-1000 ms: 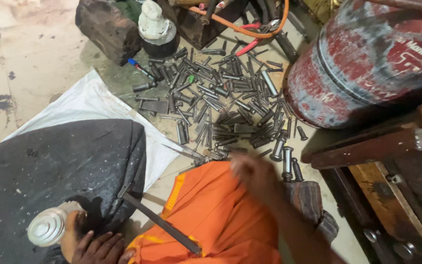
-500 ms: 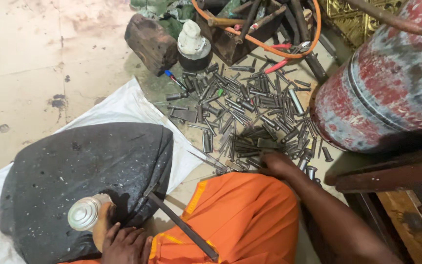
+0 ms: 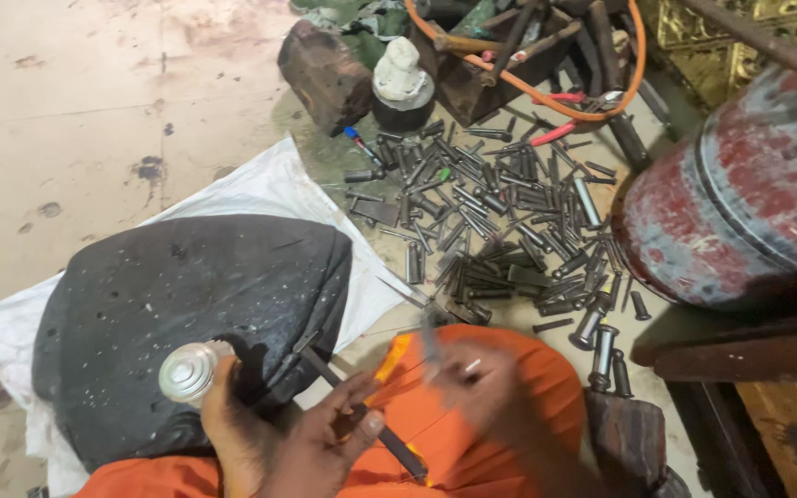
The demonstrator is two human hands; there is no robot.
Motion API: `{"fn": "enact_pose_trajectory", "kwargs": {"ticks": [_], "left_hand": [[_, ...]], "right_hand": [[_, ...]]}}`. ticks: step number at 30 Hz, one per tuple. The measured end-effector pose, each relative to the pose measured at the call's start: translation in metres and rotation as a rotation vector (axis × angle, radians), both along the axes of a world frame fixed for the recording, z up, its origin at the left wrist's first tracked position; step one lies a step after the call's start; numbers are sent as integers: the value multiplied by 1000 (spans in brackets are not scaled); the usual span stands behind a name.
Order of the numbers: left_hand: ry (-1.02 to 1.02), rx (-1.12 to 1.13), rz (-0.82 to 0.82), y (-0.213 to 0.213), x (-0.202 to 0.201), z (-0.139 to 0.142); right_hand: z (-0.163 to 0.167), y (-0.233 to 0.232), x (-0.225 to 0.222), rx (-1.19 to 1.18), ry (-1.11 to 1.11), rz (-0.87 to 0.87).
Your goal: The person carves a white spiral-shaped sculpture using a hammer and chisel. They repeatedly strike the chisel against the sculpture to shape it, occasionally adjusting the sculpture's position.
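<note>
— Steel pins in a heap (image 3: pixel 509 221) lie on the floor (image 3: pixel 76 101) ahead of the knees, but the right hand (image 3: pixel 491 392) is no longer among them. Half a second ago it was stretched out to the near edge of that heap; now it is back over the orange cloth (image 3: pixel 472 424) on the lap.

— Did it bring anything back?

— It looks so. A thin grey pin (image 3: pixel 430 346) stands up from the fingers, though the hand is blurred, so I cannot tell how tightly it is closed. My reading is that one piece has been picked from the pile and carried to the lap.

— And the left hand (image 3: pixel 274 433)?

— Low on the lap, fingers half curled around a long dark metal bar (image 3: pixel 362 406) that runs slantwise across the cloth. Just beside its wrist sits a small silver-topped bottle (image 3: pixel 186 372), resting on the dark grey sack (image 3: pixel 186 314). A second ago that hand lay flatter near the bottle; now the thumb and fingers are raised around the bar.

— Anything else different?

— The view has dipped and drawn closer. The red gas cylinder (image 3: pixel 740 194) sits at the right as before.
</note>
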State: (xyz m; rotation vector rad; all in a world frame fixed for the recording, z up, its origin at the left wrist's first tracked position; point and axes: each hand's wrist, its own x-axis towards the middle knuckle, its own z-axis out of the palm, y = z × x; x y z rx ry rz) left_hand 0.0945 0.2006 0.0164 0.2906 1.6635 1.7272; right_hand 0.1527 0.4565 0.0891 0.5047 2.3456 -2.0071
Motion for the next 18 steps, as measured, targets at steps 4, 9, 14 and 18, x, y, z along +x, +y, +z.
{"fn": "enact_pose_trajectory", "kwargs": {"ticks": [4, 9, 14, 18], "left_hand": [[-216, 3, 99, -37, 9, -18], [-176, 168, 218, -117, 26, -76], [-203, 685, 567, -193, 24, -86], [-87, 381, 746, -252, -7, -51]], "right_hand": [[21, -103, -2, 194, 240, 216], [29, -135, -11, 352, 344, 649], [-1, -110, -28, 480, 118, 457], [-28, -96, -30, 656, 168, 430]]}}
